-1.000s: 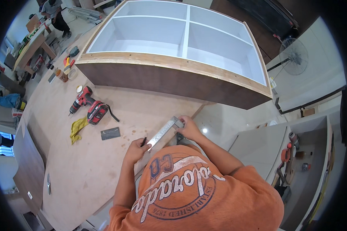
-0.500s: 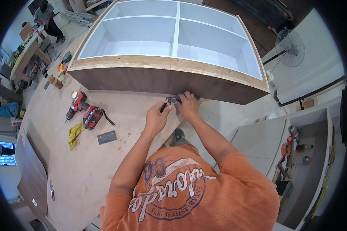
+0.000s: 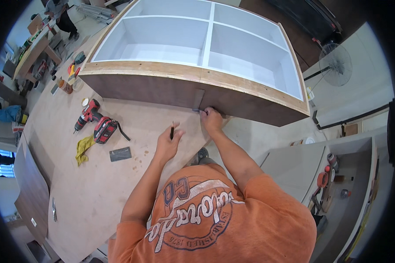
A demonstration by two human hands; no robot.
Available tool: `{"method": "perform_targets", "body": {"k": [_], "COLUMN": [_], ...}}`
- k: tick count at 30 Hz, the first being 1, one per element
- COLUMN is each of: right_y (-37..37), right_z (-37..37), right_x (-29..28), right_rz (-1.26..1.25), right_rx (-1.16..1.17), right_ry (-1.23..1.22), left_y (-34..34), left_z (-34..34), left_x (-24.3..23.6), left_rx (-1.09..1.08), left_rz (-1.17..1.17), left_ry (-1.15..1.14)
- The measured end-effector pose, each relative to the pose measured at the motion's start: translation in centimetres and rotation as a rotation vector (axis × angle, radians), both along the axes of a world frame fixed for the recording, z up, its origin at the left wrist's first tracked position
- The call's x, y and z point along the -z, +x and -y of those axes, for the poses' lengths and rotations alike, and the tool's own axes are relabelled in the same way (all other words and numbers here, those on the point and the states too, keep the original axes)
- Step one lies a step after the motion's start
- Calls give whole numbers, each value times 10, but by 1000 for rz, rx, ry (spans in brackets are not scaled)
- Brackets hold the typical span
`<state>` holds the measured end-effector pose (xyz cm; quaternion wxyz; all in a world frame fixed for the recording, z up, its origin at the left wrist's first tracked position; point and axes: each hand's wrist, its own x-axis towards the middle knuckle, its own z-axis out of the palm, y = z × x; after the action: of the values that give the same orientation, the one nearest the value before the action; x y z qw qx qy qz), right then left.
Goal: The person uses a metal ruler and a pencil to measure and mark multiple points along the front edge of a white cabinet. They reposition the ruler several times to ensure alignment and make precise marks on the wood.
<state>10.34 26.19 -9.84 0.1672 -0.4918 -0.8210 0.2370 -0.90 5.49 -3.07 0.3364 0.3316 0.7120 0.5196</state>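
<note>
My left hand [image 3: 167, 141] is raised over the board, fingers curled round a slim black pencil or marker [image 3: 172, 132]; which of the two I cannot tell. At the foot of the cabinet's dark front panel [image 3: 153, 90], my right hand [image 3: 212, 119] grips a small square-like tool [image 3: 198, 99]. Its flat strip stands upright against the panel, and its lower end lies by my fingertips. The cabinet [image 3: 145, 66] has a pale wood edge and white compartments, and it rests on the large board in front of me.
On the board [image 3: 92, 188] to the left lie a red-black cordless drill [image 3: 92, 113], a yellow cloth [image 3: 84, 147], a dark grey plate [image 3: 120, 154] and a utility knife [image 3: 54, 209]. Right of me is an open cabinet [image 3: 357, 151] holding tape and bottles. A fan [image 3: 335, 65] stands behind.
My left hand has drawn back toward me and left, away from the panel, with the pencil or marker. The tool's strip now stands upright against the panel, my right hand at its base.
</note>
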Motion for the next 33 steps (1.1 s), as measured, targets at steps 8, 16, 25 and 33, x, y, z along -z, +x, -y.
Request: {"method": "perform_targets", "body": {"k": [8, 16, 25, 33], "right_y": [-6, -15, -23, -24], "right_z": [5, 7, -19, -4], "right_x": [2, 12, 36, 36], "right_rz": [-37, -179, -974, -1001], "right_rx": [155, 322, 580, 503], "right_ry": [-85, -243, -1395, -1313], "left_y": [19, 18, 5, 4], "left_z": [80, 83, 54, 53], "left_x": [47, 27, 35, 36], "left_rx": [-44, -4, 109, 94], "left_rz": [186, 325, 346, 346], "left_ry": [-142, -252, -241, -208]}}
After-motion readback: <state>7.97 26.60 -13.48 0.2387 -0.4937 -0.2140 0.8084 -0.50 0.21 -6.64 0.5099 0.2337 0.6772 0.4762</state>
